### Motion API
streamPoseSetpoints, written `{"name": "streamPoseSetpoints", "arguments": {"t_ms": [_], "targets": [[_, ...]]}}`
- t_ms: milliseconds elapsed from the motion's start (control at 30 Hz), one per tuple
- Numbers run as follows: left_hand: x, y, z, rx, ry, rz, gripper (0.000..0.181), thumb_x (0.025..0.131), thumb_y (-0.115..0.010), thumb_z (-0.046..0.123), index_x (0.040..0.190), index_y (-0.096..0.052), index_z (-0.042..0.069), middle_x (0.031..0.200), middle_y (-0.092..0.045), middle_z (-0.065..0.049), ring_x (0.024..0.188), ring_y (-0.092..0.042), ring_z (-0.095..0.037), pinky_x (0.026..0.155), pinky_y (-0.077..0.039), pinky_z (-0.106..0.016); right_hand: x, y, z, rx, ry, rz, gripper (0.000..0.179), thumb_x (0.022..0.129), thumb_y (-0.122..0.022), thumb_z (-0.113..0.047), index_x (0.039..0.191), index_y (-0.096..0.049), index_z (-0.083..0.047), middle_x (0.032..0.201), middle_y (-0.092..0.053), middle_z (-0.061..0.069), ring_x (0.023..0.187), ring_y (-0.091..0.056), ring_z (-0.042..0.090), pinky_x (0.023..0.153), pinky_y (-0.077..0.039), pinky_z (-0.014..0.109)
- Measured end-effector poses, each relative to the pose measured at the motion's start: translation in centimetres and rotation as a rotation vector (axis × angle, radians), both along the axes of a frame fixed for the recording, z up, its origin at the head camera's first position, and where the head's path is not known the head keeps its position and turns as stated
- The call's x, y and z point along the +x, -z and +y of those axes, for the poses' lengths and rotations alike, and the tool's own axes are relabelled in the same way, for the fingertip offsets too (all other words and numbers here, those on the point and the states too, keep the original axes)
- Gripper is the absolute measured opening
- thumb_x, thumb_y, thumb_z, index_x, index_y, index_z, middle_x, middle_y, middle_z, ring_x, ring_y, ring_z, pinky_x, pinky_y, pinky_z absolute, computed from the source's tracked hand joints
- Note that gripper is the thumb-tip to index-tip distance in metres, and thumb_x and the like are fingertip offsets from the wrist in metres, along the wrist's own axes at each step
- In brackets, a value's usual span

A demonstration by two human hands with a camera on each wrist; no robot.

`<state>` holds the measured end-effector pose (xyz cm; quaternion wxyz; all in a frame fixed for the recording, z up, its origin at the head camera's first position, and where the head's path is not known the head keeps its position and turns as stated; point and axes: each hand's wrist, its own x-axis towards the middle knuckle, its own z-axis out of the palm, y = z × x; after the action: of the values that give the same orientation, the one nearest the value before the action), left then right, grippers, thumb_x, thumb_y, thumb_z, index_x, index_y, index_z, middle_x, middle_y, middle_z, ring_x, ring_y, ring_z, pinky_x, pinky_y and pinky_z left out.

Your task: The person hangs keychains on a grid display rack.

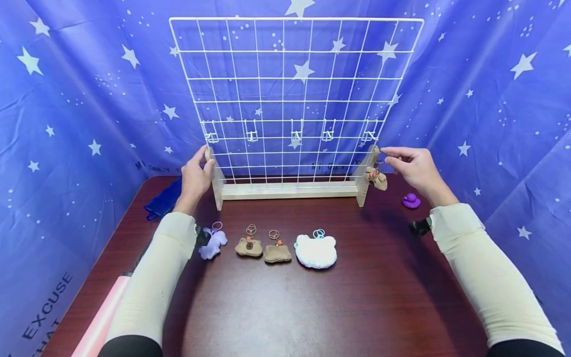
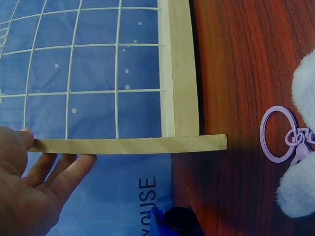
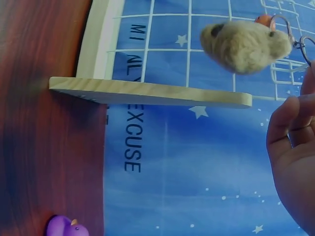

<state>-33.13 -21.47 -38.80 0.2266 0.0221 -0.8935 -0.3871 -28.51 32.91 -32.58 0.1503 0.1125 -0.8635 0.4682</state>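
Note:
A white wire grid [image 1: 285,89] stands upright in a wooden base [image 1: 290,191]. My left hand [image 1: 196,176] grips the upper end of the left wooden side piece [image 2: 138,145], thumb on one side and fingers on the other. On the far side, my right hand [image 1: 415,171] pinches the ring of a brown plush keychain [image 3: 246,46], which hangs beside the right wooden side piece [image 3: 147,91]. Several wire hooks [image 1: 296,135] sit in a row across the grid, with nothing on them.
In front of the stand lie a purple plush keychain [image 1: 214,244], two brown plush keychains [image 1: 249,247] [image 1: 277,253] and a white one [image 1: 315,251]. A purple rubber duck [image 1: 411,201] sits at right. Blue [image 1: 165,198] and pink [image 1: 102,317] objects lie at left.

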Motion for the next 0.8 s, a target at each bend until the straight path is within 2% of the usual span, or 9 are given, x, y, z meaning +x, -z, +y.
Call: {"name": "streamPoseSetpoints", "arguments": {"t_ms": [167,367,533,800], "targets": [[-0.1,0.0,0.0,-0.001,0.004,0.003,0.051,0.102,-0.060,0.022,0.151,-0.051,0.024,0.130,-0.070,-0.014,0.132,-0.056,-0.042,0.113,-0.041,-0.052,-0.5,-0.5,0.0,-0.030,0.017,-0.005,0.034,0.095,-0.071,-0.011,0.126,-0.070,0.001,0.072,-0.065,-0.021,0.063,-0.055,0.004,0.055,-0.044,0.018],[-0.1,0.2,-0.2,0.001,0.009,0.010,0.050,0.101,-0.060,0.022,0.151,-0.051,0.023,0.129,-0.071,-0.015,0.131,-0.057,-0.042,0.113,-0.041,-0.052,-0.9,-1.4,-0.5,-0.055,0.026,0.000,0.035,0.095,-0.071,-0.013,0.127,-0.070,0.000,0.076,-0.067,-0.024,0.062,-0.056,0.002,0.056,-0.046,0.017],[-0.1,0.3,-0.1,0.002,0.013,0.025,0.050,0.101,-0.061,0.022,0.150,-0.052,0.023,0.126,-0.072,-0.016,0.127,-0.060,-0.042,0.111,-0.043,-0.053,-1.4,-1.8,-0.8,-0.093,0.020,0.007,0.034,0.095,-0.070,-0.011,0.127,-0.070,0.001,0.078,-0.069,-0.024,0.061,-0.055,0.004,0.057,-0.047,0.018],[0.0,0.2,0.0,0.002,0.013,0.027,0.050,0.101,-0.061,0.022,0.150,-0.052,0.023,0.124,-0.073,-0.015,0.123,-0.063,-0.042,0.108,-0.045,-0.054,-2.1,-1.7,-1.4,-0.127,0.023,-0.005,0.029,0.095,-0.071,-0.012,0.123,-0.075,-0.011,0.078,-0.071,-0.021,0.059,-0.054,0.002,0.056,-0.048,0.018]]}}
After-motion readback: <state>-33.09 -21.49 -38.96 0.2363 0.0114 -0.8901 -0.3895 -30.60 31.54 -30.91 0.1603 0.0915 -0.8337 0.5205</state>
